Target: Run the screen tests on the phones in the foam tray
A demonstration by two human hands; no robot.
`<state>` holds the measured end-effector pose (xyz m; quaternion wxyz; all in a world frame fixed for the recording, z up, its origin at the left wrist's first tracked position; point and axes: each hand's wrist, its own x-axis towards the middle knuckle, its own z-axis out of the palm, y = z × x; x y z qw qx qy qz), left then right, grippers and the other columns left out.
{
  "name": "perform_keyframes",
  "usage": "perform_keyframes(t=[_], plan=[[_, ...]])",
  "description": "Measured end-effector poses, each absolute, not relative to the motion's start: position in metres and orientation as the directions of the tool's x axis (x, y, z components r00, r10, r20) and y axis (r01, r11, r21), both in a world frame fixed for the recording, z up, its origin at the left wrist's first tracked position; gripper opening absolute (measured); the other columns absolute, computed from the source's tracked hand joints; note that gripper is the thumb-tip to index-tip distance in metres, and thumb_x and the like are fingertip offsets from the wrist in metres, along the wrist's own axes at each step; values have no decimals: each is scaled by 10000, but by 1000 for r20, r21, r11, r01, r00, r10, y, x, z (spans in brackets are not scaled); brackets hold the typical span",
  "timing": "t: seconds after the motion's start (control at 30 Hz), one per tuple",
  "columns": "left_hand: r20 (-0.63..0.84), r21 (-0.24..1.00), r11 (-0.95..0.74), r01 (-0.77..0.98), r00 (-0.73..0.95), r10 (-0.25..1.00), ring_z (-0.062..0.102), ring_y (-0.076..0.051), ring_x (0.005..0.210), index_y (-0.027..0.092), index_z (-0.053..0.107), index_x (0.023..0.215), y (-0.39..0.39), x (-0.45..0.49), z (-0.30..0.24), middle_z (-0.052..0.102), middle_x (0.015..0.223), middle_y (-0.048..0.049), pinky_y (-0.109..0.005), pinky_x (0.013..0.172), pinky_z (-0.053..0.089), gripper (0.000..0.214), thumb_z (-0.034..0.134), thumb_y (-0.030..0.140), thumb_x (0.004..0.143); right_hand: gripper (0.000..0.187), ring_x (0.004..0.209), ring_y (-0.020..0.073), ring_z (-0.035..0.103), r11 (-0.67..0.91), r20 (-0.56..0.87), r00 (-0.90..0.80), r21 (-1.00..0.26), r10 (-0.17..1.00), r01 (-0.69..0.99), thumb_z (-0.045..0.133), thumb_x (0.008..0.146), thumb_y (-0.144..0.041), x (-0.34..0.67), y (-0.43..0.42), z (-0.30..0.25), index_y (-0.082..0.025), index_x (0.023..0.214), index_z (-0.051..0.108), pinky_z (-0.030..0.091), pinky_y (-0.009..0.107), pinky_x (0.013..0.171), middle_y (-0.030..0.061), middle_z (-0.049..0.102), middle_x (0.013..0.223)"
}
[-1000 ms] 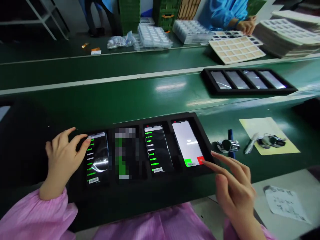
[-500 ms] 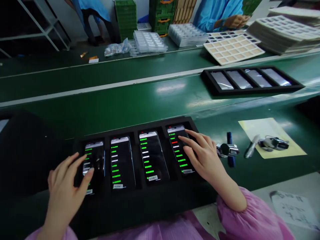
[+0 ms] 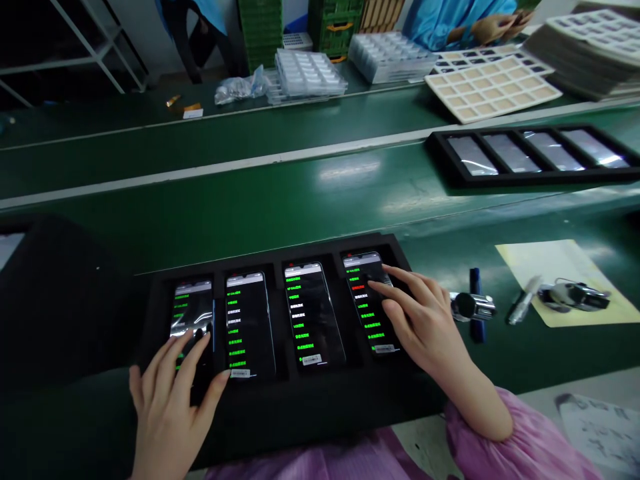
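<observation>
Several phones lie face up in a black foam tray [image 3: 320, 383], their dark screens lit with lines of mostly green text. Over the lower part of the leftmost phone [image 3: 195, 308] spread the fingers of my left hand [image 3: 173, 393], its thumb at the bottom corner of the second phone [image 3: 249, 327]. The third phone [image 3: 314, 313] has neither hand on it. My right hand [image 3: 420, 313] is open at the rightmost phone [image 3: 367, 313], fingertips at the screen's right side near a red line of text. Neither hand grips anything.
Right of the tray lie a silver-and-blue gadget [image 3: 475, 307], a pen-like marker [image 3: 524, 300] and yellow paper [image 3: 600, 317]. A second phone tray [image 3: 460, 175] sits on the green belt. Farther back are plastic trays [image 3: 310, 73] and a co-worker's hands [image 3: 495, 28].
My left hand has moved right and down, from the leftmost phone's middle to its lower part. My right hand stays at the rightmost phone. The view has shifted slightly.
</observation>
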<state>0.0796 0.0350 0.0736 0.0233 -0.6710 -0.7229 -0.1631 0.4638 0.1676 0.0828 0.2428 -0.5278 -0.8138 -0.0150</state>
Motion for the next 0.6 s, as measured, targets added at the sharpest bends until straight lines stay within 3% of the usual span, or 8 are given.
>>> perform_keyframes(t=[0.2, 0.33, 0.5, 0.6], plan=[[274, 179, 16, 984, -66, 960, 518, -421, 1465, 296, 586, 1440, 40, 75, 69, 614, 1511, -153, -806, 1260, 227, 445, 561, 498, 1044, 382, 1277, 333, 606, 401, 402, -299, -195, 865, 895, 415, 1137, -371, 459, 181, 75, -281, 1321, 737, 485, 529, 985, 102, 660, 1462], [255, 173, 40, 984, -84, 963, 511, -418, 1470, 280, 585, 1447, 41, 77, 72, 599, 1538, -165, -831, 1235, 245, 460, 544, 520, 1056, 407, 1288, 396, 579, 373, 419, -308, -80, 854, 925, 435, 1131, -455, 449, 185, 78, -254, 1236, 774, 443, 578, 973, 133, 616, 1519], [182, 134, 95, 987, -118, 976, 443, -456, 1519, 246, 546, 1523, 62, 83, 82, 552, 1595, -191, -915, 1170, 244, 566, 517, 572, 1060, 382, 1322, 336, 561, 587, 410, -510, -82, 756, 805, 437, 1139, -412, 411, 181, 89, -281, 1350, 726, 446, 522, 1005, 116, 588, 1560], [154, 88, 102, 991, -115, 981, 407, -456, 1546, 225, 549, 1539, 82, 86, 87, 513, 1632, -206, -916, 1185, 222, 615, 552, 589, 1043, 406, 1332, 345, 554, 645, 387, -578, -61, 719, 761, 424, 1144, -449, 391, 182, 87, -280, 1373, 713, 447, 533, 1007, 125, 584, 1570]])
